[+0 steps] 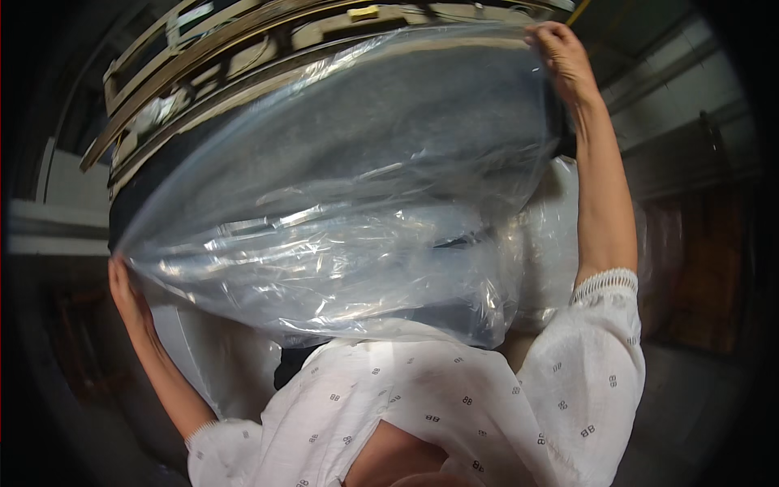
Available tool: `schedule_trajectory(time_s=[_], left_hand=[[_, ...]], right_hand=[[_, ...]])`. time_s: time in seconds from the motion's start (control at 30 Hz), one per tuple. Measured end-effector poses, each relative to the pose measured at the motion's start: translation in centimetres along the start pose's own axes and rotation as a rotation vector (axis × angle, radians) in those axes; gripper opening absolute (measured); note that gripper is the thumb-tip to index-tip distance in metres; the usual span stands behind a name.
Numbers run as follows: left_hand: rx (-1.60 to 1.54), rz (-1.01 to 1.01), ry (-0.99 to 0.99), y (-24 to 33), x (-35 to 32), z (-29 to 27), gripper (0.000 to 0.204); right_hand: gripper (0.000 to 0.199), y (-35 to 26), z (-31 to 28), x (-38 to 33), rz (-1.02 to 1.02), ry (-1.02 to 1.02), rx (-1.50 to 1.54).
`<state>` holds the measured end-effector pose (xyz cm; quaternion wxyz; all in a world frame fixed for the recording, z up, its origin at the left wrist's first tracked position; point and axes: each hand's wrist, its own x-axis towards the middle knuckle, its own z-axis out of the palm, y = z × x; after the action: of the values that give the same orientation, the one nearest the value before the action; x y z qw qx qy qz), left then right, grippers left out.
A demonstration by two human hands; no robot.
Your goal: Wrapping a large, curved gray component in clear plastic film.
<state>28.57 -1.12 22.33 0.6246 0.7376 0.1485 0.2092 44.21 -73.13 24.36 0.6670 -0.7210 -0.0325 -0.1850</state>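
two hands, both mine, hold a clear plastic film (341, 272) stretched between them, in front of my body. far left: a pale bar (61, 223) lies in dim shade, apart from my arm; i judge outward room ample here. left: my left grip (130, 294) is pinched on one corner of the film, which tapers into creases at the fingertips. centre, above: the far edge bows up rightward across a dark surface (134, 207), seen partly through the film; wooden rails (154, 91) border it beyond, and whether film and rails touch i cannot tell. centre, below: glossy folds sag toward my white shirt (341, 398). right: my right grip (564, 63), raised higher, is closed on the upper corner, beside the end of the rails, which i judge the tighter edge; a pale wrapped bulk (553, 235) lies left of my forearm. progress, as judged: the film is spread crosswise and held at two corners; the lower folds are not yet smoothed, and neither corner is released. whether it is sheet or bag cannot be told.
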Motion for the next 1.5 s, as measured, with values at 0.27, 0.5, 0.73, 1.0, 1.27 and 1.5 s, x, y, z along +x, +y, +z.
schedule_trajectory(time_s=[0.27, 0.5, 0.73, 1.0, 1.27, 1.5], left_hand=[[0.294, 0.346, 0.056, -6.3, 13.4, 5.7, 0.030], [0.171, 0.289, 0.060, -6.2, 18.2, 9.7, 0.028], [0.215, 0.296, 0.080, -6.2, 19.8, 10.4, 0.027], [0.532, 0.342, 0.196, -5.2, 18.8, 10.0, 0.032], [0.406, 0.295, 0.143, -4.7, 17.9, 9.5, 0.031], [0.568, 0.430, -0.033, -5.5, 17.2, 8.2, 0.029]], right_hand=[[0.012, 9.0, 2.8, 1.8, -0.213, 0.438, -0.273], [0.016, 9.7, 2.3, 4.6, -0.157, 0.422, -0.424], [0.026, 9.2, 2.9, 6.1, -0.082, 0.435, -0.631], [0.038, 9.0, 3.4, 6.3, -0.075, 0.554, -0.896], [0.034, 9.5, 1.6, 7.1, -0.030, 0.608, -0.680], [0.050, 6.5, 3.7, 4.2, 0.093, 0.343, -1.049]])
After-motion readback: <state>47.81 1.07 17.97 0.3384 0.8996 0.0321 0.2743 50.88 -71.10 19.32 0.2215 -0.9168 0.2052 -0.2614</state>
